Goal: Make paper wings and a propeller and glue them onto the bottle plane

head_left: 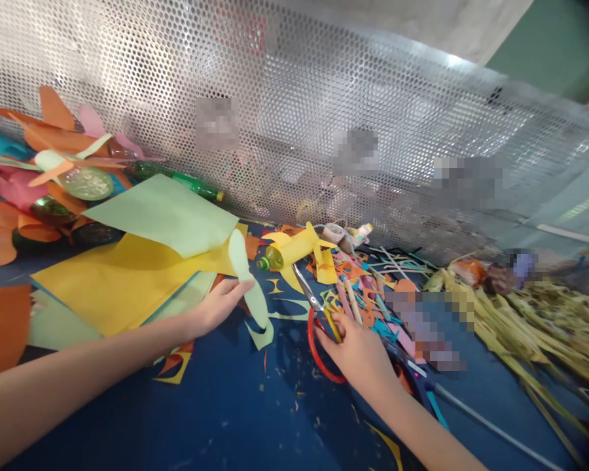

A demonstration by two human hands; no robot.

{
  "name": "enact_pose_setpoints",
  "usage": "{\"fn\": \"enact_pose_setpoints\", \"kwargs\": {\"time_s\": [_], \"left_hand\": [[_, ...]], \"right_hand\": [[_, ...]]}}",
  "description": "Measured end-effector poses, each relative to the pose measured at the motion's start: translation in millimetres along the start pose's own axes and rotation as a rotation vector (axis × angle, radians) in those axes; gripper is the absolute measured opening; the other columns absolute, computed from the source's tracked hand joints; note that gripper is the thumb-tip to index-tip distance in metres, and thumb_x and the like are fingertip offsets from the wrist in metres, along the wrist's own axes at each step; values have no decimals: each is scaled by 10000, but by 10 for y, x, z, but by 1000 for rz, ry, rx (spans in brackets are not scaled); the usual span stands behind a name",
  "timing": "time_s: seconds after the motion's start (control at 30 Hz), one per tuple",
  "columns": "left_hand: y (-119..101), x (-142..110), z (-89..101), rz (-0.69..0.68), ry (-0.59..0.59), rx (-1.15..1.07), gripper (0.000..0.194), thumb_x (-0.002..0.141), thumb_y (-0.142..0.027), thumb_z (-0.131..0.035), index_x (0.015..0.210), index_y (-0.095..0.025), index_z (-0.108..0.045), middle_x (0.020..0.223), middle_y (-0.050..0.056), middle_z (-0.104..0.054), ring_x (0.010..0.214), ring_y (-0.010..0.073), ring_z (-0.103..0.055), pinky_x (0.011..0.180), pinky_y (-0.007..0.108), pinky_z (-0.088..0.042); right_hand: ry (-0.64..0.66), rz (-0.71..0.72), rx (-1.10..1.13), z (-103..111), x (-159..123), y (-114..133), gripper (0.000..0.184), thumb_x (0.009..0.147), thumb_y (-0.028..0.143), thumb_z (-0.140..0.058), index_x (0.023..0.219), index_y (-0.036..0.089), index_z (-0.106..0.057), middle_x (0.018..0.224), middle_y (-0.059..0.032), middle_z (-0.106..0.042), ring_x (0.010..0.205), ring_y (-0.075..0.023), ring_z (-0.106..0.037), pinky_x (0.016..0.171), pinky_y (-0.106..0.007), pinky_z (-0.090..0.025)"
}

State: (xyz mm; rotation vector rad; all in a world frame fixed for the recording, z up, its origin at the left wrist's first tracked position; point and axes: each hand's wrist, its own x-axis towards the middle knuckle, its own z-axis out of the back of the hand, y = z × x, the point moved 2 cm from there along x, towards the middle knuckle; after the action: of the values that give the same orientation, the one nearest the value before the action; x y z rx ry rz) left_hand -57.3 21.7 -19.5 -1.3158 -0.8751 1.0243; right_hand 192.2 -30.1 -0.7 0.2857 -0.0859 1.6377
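Note:
My left hand [222, 305] pinches a long, rounded light green paper cutout [256, 297], narrow in the middle like a propeller. In my right hand [360, 350] is a pair of scissors [315, 302] with red and yellow on the handles, its blades pointing up and away from me. Just beyond the blade tips lies a small bottle plane [297, 246], wrapped in yellow paper with a green cap. A curved light green offcut [261, 333] lies under the cutout's lower end.
Green and yellow paper sheets [112, 281] lie at left, near finished bottle planes [61, 163]. Coloured scraps [368, 294] are heaped right of centre. A glue gun [415, 376] with a cord lies beside my right forearm; dried husks [515, 333] are farther right. A perforated metal panel [294, 98] borders the back.

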Motion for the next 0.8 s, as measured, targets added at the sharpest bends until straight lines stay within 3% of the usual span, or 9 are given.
{"fn": "enact_pose_setpoints", "kwargs": {"time_s": [0.13,0.23,0.33,0.4,0.53,0.67,0.8], "left_hand": [[-60,-97,-36,-80,49,301,462,878,-457,-378,775,-125,-683,784,56,-688,780,207,-606,765,275,-446],[-155,-160,-109,-181,237,326,462,923,-411,-299,970,-158,-683,935,53,-697,916,197,-605,888,263,-411],[-234,-203,-184,-239,388,376,432,936,-390,-280,1138,-209,-617,1131,38,-644,1095,196,-536,1004,284,-331],[-255,-216,-214,-246,423,402,410,935,-384,-294,1202,-241,-571,1250,18,-572,1223,198,-430,1068,301,-240],[-219,-203,-193,-193,291,343,415,939,-377,-284,1197,-227,-573,1303,7,-526,1276,187,-361,1096,284,-169],[-158,-164,-153,-201,133,345,400,917,-392,-335,1084,-191,-638,1205,50,-592,1150,216,-481,1029,282,-300],[-143,-137,-178,-128,117,441,392,861,-448,-422,822,-168,-693,856,55,-695,888,241,-606,825,315,-466]], "right_hand": [[15,13,-84,-86,28,-53,392,830,474,-479,907,118,-624,767,-136,-696,672,-295,-672,586,-361,-495],[11,37,-36,-111,9,-38,446,882,422,-413,1119,68,-547,892,-178,-686,766,-301,-673,647,-389,-523],[-86,162,8,-72,-56,52,521,883,364,-437,1315,80,-371,1160,-203,-589,1030,-311,-588,812,-432,-507],[-98,287,36,-34,-110,138,441,883,308,-447,1286,130,-423,1229,-163,-547,1146,-297,-501,928,-460,-445],[42,418,154,17,-183,261,244,877,266,-474,1063,174,-602,1118,-103,-592,1083,-232,-529,950,-402,-447],[57,416,115,13,-182,265,326,874,315,-487,1152,178,-588,1246,-114,-535,1186,-249,-455,999,-415,-400],[9,352,19,9,-123,190,422,897,398,-428,1245,180,-523,1358,-110,-454,1261,-263,-376,1034,-452,-336]]}}
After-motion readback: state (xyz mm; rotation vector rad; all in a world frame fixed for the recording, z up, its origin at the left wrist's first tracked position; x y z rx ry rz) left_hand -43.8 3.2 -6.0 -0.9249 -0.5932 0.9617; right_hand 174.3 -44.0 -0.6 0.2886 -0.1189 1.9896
